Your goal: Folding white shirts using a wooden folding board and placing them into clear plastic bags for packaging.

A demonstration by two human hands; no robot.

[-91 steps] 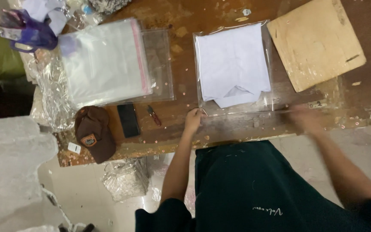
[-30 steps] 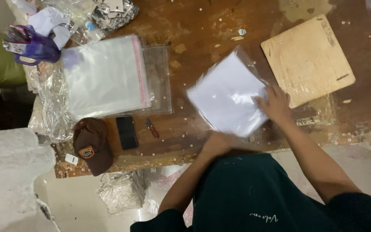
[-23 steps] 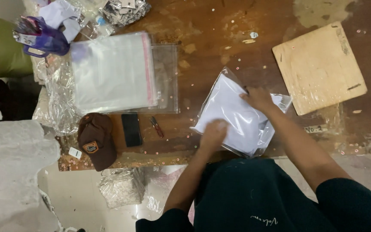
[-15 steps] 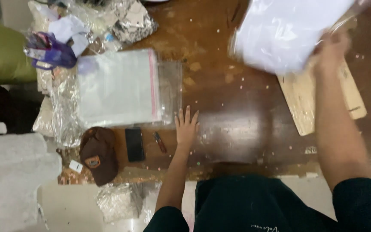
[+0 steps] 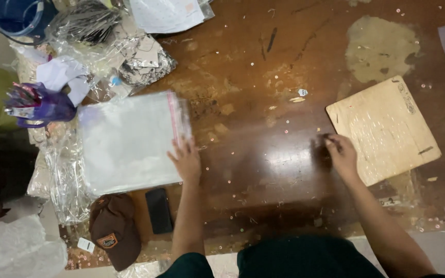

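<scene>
Near edge: brown cap (image 5: pixel 113 231) and dark phone (image 5: pixel 159 210) lie near-left on the wooden table (image 5: pixel 263 170). Left hand (image 5: pixel 185 160) lies flat, fingers spread, holding nothing, fingertips touching the right edge of the stack of clear zip bags (image 5: pixel 127 141). The stack lies directly left of that hand, well apart from the right; its red-striped opening edge runs near-to-far. Forearm extends straight from the body. Right hand (image 5: pixel 342 153), fingers curled loosely, empty, rests at the near-left corner of the plywood board (image 5: pixel 383 128). Far left: purple bag (image 5: pixel 39 104), blue bucket (image 5: pixel 20 15).
</scene>
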